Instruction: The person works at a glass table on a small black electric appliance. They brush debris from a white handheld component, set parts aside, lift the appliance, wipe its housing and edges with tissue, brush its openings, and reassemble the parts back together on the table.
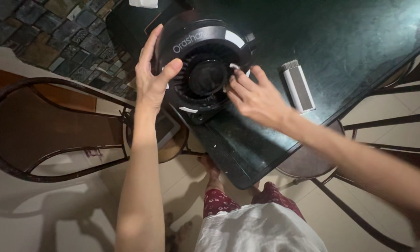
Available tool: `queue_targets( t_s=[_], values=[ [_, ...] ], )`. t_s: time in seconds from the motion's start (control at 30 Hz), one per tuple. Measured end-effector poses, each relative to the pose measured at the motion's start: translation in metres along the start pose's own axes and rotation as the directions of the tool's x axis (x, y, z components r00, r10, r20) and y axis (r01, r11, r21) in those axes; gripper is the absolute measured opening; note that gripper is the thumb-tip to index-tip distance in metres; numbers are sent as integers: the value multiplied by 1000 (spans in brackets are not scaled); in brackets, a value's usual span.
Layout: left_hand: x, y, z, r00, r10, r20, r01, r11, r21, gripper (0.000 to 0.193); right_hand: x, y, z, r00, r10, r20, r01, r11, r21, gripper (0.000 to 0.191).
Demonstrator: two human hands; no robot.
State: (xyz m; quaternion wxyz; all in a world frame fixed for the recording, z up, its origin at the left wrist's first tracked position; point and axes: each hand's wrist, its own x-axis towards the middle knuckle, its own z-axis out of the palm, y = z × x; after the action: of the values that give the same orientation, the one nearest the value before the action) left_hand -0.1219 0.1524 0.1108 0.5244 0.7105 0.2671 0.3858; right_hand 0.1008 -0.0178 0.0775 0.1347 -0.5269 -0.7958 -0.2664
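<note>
Head view: left hand (152,77) grips the round black fan unit (205,65); right hand (256,95), fingers spread, touches its centre.

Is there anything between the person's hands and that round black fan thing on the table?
Nothing visible. The left hand already grips the rim of the round black appliance, and the right hand has its fingertips at the central grille. The white brush tool lies off to the side, apart.

Dim, warm indoor light. Soft glare on the dark table (359,42) beyond the hands; arm shadows on the floor (46,210) below; edges bend.
</note>
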Motion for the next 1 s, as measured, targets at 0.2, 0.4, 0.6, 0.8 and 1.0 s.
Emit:
queue_targets(
  t_s=[0.2, 0.4, 0.6, 0.8, 1.0],
  values=[
    [0, -1, 2, 1000, 25, -16, -24, 1000, 5, 92, 16, -77, 10, 896, 444, 13, -411, 818, 401, 41],
    [3, -4, 1, 1000, 6, 2, -6, 999, -32, 92, 11, -52, 10, 984, 177, 30, -179, 945, 275, 41],
    [6, -7, 4, 999, -17, -41, 19, 998, 55, 93, 13, 33, 0, 931, -345, 116, 351, 936, -37, 19],
    [8, -6, 4, 999, -23, -32, 23, 1000, 2, 92, 59, 85, -19, 717, -654, 241, 694, 638, -333, 20],
    [13, -4, 4, 995, -96, -20, 94, 993, -78, 92, 87, 95, -28, 629, -737, 247, 740, 472, -479, 23]
  ],
)
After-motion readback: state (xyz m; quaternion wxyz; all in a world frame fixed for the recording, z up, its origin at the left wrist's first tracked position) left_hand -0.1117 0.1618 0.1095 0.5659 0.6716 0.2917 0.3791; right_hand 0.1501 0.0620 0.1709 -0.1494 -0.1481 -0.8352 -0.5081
